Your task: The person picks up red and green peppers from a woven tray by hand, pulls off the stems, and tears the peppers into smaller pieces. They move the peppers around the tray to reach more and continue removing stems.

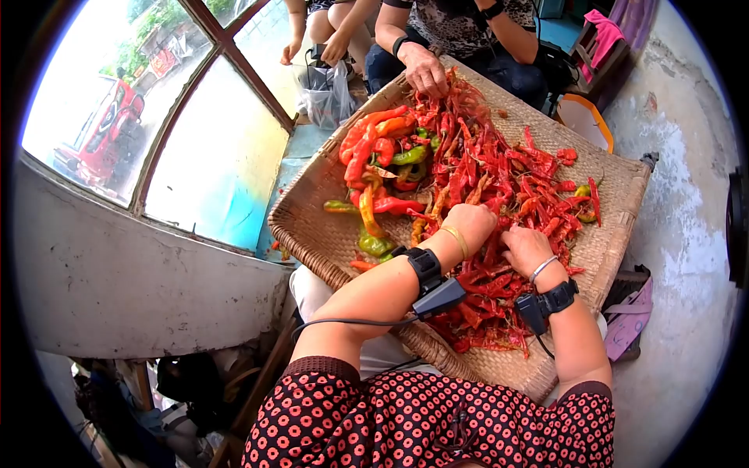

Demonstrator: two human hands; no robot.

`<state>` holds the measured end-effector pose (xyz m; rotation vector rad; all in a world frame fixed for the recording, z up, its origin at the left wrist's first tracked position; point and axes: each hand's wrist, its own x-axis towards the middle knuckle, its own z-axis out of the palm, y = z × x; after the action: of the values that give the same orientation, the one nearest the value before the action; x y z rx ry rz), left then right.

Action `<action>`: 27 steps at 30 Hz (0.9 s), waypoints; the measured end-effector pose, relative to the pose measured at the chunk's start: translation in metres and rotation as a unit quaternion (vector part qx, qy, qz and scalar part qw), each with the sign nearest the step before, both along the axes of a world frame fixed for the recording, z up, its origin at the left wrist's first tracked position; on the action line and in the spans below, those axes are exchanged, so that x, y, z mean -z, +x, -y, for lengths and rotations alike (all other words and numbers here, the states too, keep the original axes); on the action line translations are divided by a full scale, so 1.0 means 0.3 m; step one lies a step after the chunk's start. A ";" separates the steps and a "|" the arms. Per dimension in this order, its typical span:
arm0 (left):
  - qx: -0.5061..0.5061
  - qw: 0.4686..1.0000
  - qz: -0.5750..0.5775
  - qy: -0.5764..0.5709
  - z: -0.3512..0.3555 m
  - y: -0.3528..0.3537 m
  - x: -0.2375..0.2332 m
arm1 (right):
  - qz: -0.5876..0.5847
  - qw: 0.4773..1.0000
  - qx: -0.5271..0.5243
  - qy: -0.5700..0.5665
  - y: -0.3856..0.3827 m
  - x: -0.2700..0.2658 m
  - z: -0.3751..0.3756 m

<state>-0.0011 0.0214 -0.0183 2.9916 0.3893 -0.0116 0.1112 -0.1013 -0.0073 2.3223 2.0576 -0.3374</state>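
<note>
Dried red chili peppers [476, 308] lie heaped across a large woven tray [616, 187]. My left hand [473, 222] is over the middle of the heap, back of the hand up and fingers curled down; what they hold is hidden. Close by on the right, my right hand [527, 249] has its fingers bent together in a pinch at the red chilies, touching them. Larger fresh red peppers [360, 160] and a green pepper [376, 243] are piled at the tray's left side.
Across the tray, a co-worker's hand [425, 72] touches the far end of the heap. Another person sits behind a clear plastic bag [326, 97]. A window [211, 148] and low wall stand left, a rough wall [679, 203] right. An orange-rimmed container [585, 121] is beyond the tray.
</note>
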 end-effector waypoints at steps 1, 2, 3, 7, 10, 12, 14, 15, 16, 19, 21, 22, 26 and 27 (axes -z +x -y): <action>0.002 1.000 0.004 0.003 0.000 0.000 0.001 | 0.013 1.000 -0.009 -0.001 0.003 0.005 -0.001; 0.003 1.000 0.007 0.005 0.000 0.000 0.003 | 0.013 1.000 -0.010 -0.002 0.001 0.006 0.000; 0.003 1.000 0.007 0.005 0.000 -0.001 0.001 | 0.023 1.000 -0.014 0.006 -0.004 0.003 0.001; 0.005 1.000 -0.002 0.004 0.002 -0.004 -0.013 | 0.046 0.998 -0.025 0.037 -0.007 0.015 0.004; 0.008 1.000 0.000 0.005 -0.004 -0.010 -0.022 | 0.041 0.998 -0.010 0.039 -0.001 -0.009 -0.002; 0.008 1.000 0.005 0.009 -0.006 -0.015 -0.027 | 0.001 0.997 -0.009 0.074 0.011 -0.012 0.004; 0.002 1.000 -0.003 0.005 -0.012 -0.019 -0.034 | -0.085 0.986 -0.009 0.140 0.027 -0.021 0.009; 0.002 1.000 -0.003 0.004 -0.015 -0.019 -0.038 | -0.085 0.987 -0.009 0.140 0.029 -0.036 0.008; -0.006 1.000 -0.010 -0.021 -0.018 -0.018 -0.043 | -0.174 0.965 0.009 0.195 0.030 -0.055 0.007; -0.012 0.996 0.023 -0.086 -0.020 -0.029 -0.064 | -0.315 0.907 0.030 0.278 0.034 -0.075 0.003; -0.008 0.990 0.063 -0.126 -0.022 -0.036 -0.072 | -0.527 0.784 0.221 0.245 0.030 -0.109 0.009; -0.004 0.980 0.110 -0.168 -0.023 -0.038 -0.074 | -0.540 0.769 0.221 0.262 0.043 -0.113 0.014; -0.007 0.961 0.101 -0.257 -0.037 -0.043 -0.109 | -0.633 0.660 0.249 0.321 0.086 -0.096 0.027; -0.007 0.961 0.101 -0.257 -0.044 -0.049 -0.118 | -0.643 0.649 0.241 0.326 0.101 -0.092 0.034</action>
<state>-0.0159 0.0347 0.0172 2.4487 0.3233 0.1674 0.1416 -0.1115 0.0203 3.6852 1.8579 -2.1518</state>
